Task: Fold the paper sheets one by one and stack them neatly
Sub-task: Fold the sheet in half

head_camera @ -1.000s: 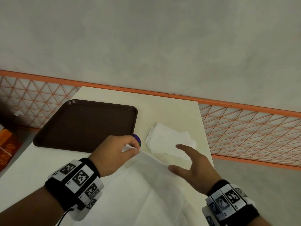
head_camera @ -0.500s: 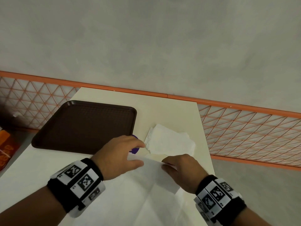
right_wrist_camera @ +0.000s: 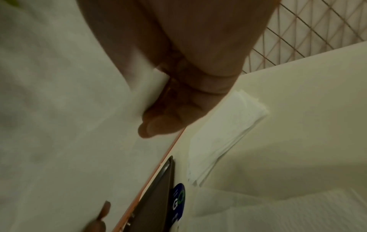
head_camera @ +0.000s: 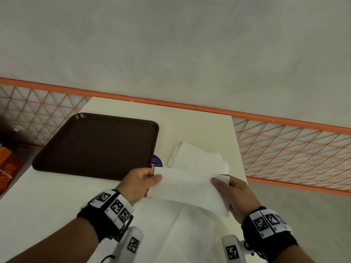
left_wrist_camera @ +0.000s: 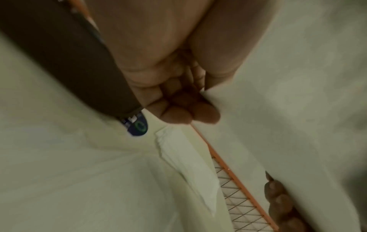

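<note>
**Thin sheet held at both top corners**

Grey plaster wall; orange lattice railing (head_camera: 284,143). Cream table (head_camera: 190,126), smooth. Brown textured tray (head_camera: 98,143), rounded corners. White paper sheet (head_camera: 186,188), soft, lifted above table; left hand (head_camera: 139,182) and right hand (head_camera: 234,193) pinch it. Folded stack (head_camera: 197,158) just beyond.

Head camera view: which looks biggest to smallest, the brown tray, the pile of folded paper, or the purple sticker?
1. Brown tray, clearly largest.
2. Pile of folded paper, partly hidden by the held sheet.
3. Purple sticker, smallest, though only partly visible.
</note>
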Available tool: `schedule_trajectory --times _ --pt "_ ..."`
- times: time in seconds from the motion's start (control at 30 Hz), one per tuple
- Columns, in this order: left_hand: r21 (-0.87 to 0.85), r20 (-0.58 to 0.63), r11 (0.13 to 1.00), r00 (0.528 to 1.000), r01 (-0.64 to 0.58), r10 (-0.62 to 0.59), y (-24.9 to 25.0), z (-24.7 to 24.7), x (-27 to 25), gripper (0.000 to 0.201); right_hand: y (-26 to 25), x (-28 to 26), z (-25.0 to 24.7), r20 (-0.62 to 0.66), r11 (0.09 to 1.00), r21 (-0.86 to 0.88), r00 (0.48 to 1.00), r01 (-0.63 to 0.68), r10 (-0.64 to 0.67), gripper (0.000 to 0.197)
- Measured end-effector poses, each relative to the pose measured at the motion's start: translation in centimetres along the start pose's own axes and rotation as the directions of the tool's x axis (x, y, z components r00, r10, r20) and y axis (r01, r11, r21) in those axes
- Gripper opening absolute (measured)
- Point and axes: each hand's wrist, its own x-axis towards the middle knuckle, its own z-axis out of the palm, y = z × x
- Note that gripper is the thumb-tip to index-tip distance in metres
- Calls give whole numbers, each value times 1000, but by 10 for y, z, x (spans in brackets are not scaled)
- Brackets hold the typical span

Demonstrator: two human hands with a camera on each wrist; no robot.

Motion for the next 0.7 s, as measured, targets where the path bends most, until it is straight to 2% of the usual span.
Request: schedule_trajectory --times 0.1,0.13,0.2,0.27,0.33,0.4,0.5,0.57,0.6,0.7 --pt "62 -79 995 995 73 -68 -19 14 16 16 -5 24 -2 -164 999 39 986 2 4 16" --pt "111 -68 991 996 72 -65 -23 20 21 16 -10 31 -5 -209 997 73 978 0 15 13" --pt "317 4 948 1000 -7 7 -30 29 28 12 -20 48 -12 -297 996 93 954 -1 29 4" --pt "592 164 791 984 -153 67 -32 40 32 17 -24 68 -19 -356 994 108 934 0 39 2" --pt "765 340 564 939 -310 55 -31 53 36 32 -21 88 -25 -383 995 97 922 -17 53 2" --pt "818 450 392 893 -421 19 -27 66 41 41 -14 107 -29 -397 998 24 915 -65 69 7" --pt "847 523 138 851 -514 -43 -22 81 49 50 -3 128 -32 -390 983 -140 919 -115 52 14" --pt "850 528 49 846 -525 -76 -24 85 52 52 3 137 -32 -369 968 -221 929 -122 33 8" --pt "852 523 32 847 -523 -91 -26 86 52 52 6 139 -31 -361 963 -236 932 -130 37 3" --pt "862 505 34 856 -505 -112 -30 86 53 52 13 148 -31 -364 945 -297 931 -140 23 10"
